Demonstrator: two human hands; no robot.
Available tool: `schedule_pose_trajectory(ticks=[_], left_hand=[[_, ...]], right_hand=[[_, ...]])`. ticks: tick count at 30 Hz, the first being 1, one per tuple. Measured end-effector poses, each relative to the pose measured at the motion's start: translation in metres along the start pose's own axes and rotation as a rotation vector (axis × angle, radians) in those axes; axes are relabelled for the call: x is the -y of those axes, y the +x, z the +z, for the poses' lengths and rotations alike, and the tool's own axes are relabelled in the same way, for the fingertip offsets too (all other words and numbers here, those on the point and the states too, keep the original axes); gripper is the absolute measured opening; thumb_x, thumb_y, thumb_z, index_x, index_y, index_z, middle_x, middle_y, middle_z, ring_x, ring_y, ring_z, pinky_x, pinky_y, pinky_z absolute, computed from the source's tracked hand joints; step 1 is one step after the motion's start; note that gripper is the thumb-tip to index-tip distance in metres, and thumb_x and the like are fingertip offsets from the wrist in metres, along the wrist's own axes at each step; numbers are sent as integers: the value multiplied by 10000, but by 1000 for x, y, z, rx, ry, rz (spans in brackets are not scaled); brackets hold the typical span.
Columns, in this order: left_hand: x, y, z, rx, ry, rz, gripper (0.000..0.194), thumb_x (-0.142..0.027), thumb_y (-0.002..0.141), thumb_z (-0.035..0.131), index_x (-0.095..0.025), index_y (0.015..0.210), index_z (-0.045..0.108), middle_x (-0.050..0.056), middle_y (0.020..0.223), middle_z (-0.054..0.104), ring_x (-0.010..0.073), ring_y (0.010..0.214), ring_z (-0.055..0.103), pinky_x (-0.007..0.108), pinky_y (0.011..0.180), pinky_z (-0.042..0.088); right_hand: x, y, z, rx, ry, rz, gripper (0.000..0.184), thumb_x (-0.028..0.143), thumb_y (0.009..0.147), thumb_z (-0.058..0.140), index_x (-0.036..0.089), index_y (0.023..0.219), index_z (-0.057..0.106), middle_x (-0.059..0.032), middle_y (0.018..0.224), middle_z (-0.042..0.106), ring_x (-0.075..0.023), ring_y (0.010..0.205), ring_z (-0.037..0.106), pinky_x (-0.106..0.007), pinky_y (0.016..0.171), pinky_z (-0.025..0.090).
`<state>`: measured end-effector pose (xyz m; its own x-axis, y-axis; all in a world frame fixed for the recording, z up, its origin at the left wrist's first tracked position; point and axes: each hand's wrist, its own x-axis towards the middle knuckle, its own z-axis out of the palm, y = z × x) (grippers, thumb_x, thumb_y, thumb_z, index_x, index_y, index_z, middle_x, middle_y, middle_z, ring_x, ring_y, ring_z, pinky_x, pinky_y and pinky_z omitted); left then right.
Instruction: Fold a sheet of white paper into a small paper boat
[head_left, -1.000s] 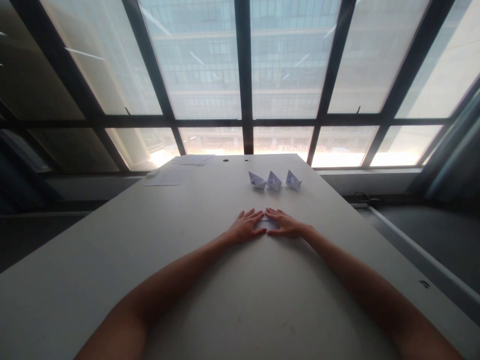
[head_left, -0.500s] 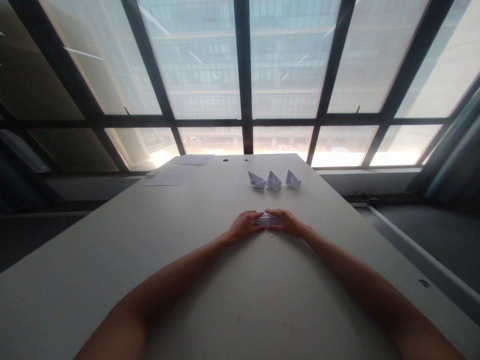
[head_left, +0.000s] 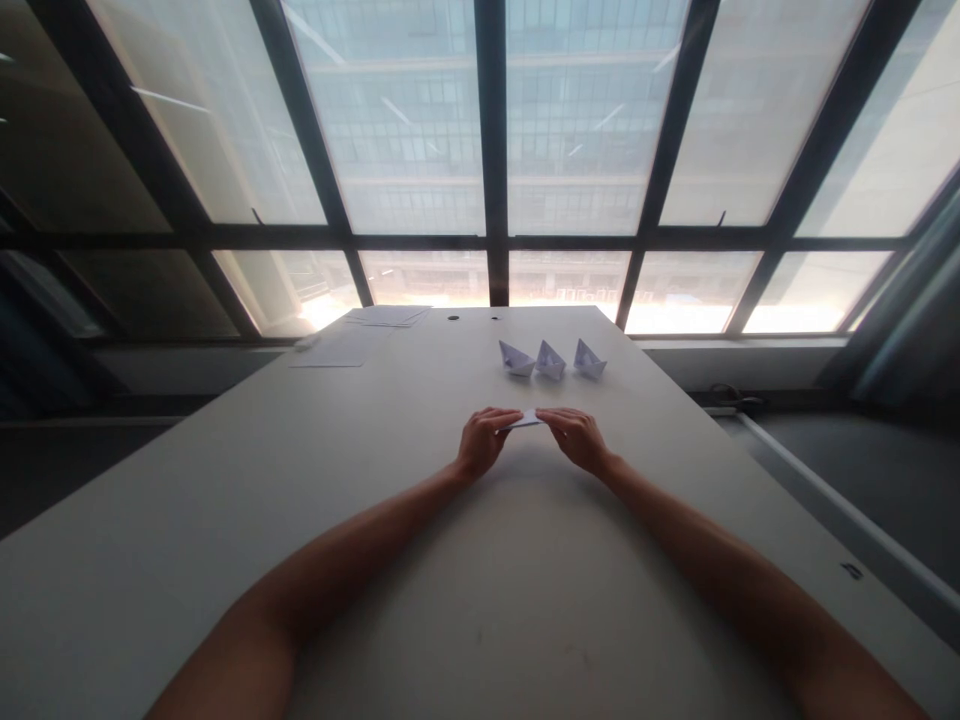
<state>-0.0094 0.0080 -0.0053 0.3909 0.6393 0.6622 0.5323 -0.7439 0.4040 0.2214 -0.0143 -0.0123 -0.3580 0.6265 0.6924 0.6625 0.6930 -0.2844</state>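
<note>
A small folded piece of white paper [head_left: 528, 420] is held just above the pale table [head_left: 420, 560], far out in front of me. My left hand [head_left: 484, 440] pinches its left end. My right hand [head_left: 577, 436] pinches its right end. Both hands have the fingers curled, thumbs under the paper. Beyond them stand three folded white paper boats [head_left: 551, 359] in a row, apart from my hands.
Flat sheets of white paper [head_left: 352, 345] lie at the table's far left corner. Two small dark holes [head_left: 473, 318] mark the far edge. A big window with dark frames [head_left: 491, 150] stands behind the table. The table's right edge [head_left: 750, 440] drops to a dark floor.
My hands were lying flat on the paper on the table. They curled round it, then lifted it a little, and now pinch it by its two ends.
</note>
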Motion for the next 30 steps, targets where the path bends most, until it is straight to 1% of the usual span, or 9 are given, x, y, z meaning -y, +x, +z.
schedule_pose_trajectory(ticks=[3, 7, 9, 12, 15, 19, 22, 25, 30], left_hand=[[4, 0, 1, 49, 56, -52, 292, -126, 924, 590, -266, 1131, 742, 40, 1195, 714, 204, 1110, 652, 384, 1023, 475], [12, -2, 5, 316, 172, -114, 513, 27, 820, 521, -246, 1216, 698, 39, 1322, 640, 209, 1281, 557, 406, 1126, 385], [15, -3, 6, 400, 201, -131, 585, 48, 792, 494, -228, 1283, 654, 51, 1376, 595, 212, 1338, 504, 410, 1148, 353], [15, -3, 5, 406, 217, -179, 592, 46, 787, 475, -191, 1303, 638, 73, 1386, 583, 211, 1346, 497, 403, 1158, 338], [13, 0, 2, 325, 191, -199, 589, 53, 774, 467, -189, 1276, 657, 62, 1341, 622, 186, 1308, 538, 381, 1166, 340], [7, -1, 0, 216, 139, -128, 553, 6, 786, 496, -215, 1262, 670, 26, 1302, 656, 164, 1273, 568, 330, 1153, 375], [3, -4, 2, 299, 148, -66, 407, -180, 878, 564, -241, 1267, 665, 27, 1304, 657, 194, 1281, 558, 333, 1124, 408], [4, -6, 7, 425, 179, -4, 406, -372, 923, 595, -246, 1307, 632, 55, 1353, 621, 229, 1312, 524, 358, 1118, 403], [5, -4, 8, 467, 268, 76, 441, -452, 964, 560, -216, 1334, 600, 98, 1341, 609, 245, 1273, 525, 371, 1096, 398]], right_hand=[[-2, 0, 3, 73, -30, -53, 469, 40, 938, 434, 246, 1304, 643, -66, 1339, 636, -204, 1269, 576, -425, 1113, 405], [-7, -5, 10, 323, -6, -46, 667, -46, 835, 403, 254, 1415, 539, -69, 1461, 522, -210, 1369, 472, -466, 1148, 359], [-8, -7, 11, 431, 34, -50, 696, -12, 824, 454, 273, 1457, 485, -60, 1502, 473, -220, 1407, 417, -487, 1173, 311], [-6, -8, 10, 505, 51, -34, 619, 126, 887, 531, 279, 1481, 449, -67, 1540, 419, -246, 1439, 361, -525, 1193, 246], [-4, -5, 10, 504, 39, -5, 473, 225, 972, 476, 276, 1441, 506, -79, 1516, 458, -245, 1428, 382, -527, 1184, 262], [-2, -4, 12, 453, 23, -23, 436, 240, 970, 499, 270, 1402, 551, -88, 1478, 508, -256, 1395, 434, -519, 1164, 309], [1, -4, 12, 388, 36, -42, 453, 223, 920, 580, 251, 1372, 587, -95, 1433, 555, -269, 1359, 481, -480, 1140, 363], [3, -4, 12, 325, 67, -47, 457, 203, 886, 622, 252, 1340, 622, -89, 1365, 617, -257, 1298, 546, -418, 1101, 422], [7, -3, 9, 299, 68, -64, 375, 236, 895, 636, 283, 1264, 679, -53, 1291, 672, -232, 1191, 617, -378, 1051, 462]])
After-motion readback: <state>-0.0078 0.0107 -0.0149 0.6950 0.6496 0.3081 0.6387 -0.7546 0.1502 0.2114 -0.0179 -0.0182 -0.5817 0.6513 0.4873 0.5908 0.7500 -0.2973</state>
